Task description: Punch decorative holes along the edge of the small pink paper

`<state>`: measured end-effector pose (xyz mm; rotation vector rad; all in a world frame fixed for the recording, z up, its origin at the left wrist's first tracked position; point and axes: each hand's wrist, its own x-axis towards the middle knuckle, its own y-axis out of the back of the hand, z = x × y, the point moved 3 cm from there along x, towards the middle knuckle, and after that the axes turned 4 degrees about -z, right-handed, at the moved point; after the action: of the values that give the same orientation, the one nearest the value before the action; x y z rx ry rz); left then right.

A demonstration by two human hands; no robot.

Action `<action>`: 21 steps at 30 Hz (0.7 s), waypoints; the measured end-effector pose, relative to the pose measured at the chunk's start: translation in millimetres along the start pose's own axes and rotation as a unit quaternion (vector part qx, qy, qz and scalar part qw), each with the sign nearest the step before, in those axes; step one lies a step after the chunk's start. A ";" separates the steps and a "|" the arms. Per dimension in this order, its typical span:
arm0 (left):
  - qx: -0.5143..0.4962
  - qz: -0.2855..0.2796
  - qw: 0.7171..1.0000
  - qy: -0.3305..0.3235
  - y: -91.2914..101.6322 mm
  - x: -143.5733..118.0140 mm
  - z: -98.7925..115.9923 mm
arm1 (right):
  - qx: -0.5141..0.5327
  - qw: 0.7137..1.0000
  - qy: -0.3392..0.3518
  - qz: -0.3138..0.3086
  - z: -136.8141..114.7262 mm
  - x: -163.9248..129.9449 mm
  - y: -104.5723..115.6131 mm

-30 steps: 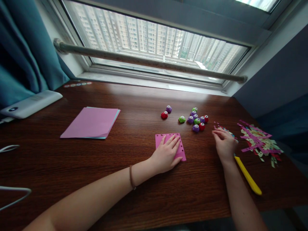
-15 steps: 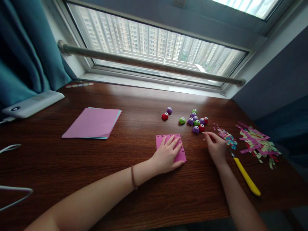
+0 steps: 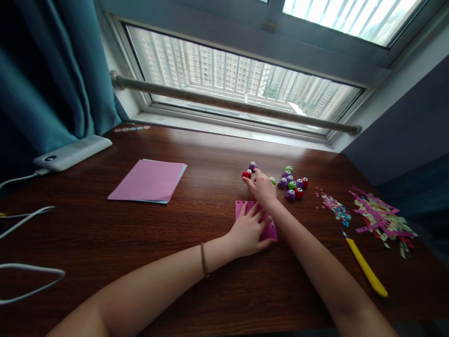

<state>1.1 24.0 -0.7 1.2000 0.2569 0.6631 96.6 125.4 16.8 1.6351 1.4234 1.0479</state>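
Observation:
My left hand (image 3: 250,231) lies flat on a small pink sheet of paper (image 3: 239,207), fingers spread, pressing it to the table. Small holes run along the sheet's edges. Above the sheet's far edge hovers my right hand (image 3: 263,186), thumb and forefinger apart, with nothing visible between them. Its fingertips are right beside a red craft punch (image 3: 246,174), and I cannot tell if they touch it. A purple punch (image 3: 252,166) stands just behind. Partly hidden by the right hand is a green punch (image 3: 272,180).
More punches (image 3: 292,185) in purple, green and red cluster to the right. Farther right lie paper confetti (image 3: 336,208), a yellow-handled craft knife (image 3: 366,267) and cut paper strips (image 3: 382,217). Stacked coloured paper (image 3: 149,180), a white power bank (image 3: 73,153) and cables (image 3: 31,267) are at left.
My right hand has moved left, from beside the punch cluster to the red punch, and its fingers have opened. My left hand still rests on the pink sheet. The view has shifted slightly.

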 end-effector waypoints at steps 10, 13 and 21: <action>0.021 -0.009 1.000 0.015 -10.2 -3.0 -2.3 | 0.000 0.998 0.040 -0.049 -12.1 23.7 -7.6; 0.030 -0.011 0.999 0.018 -12.2 -3.3 -3.6 | 0.076 0.991 0.079 -0.071 1.4 1.2 10.8; 0.030 -0.006 0.999 0.024 -11.9 -3.3 -2.0 | 0.487 0.856 0.000 -0.172 66.7 -102.5 49.7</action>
<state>1.4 21.1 -13.0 1.2392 0.3256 0.6770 171.4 16.8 22.0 1.8753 2.3460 0.0525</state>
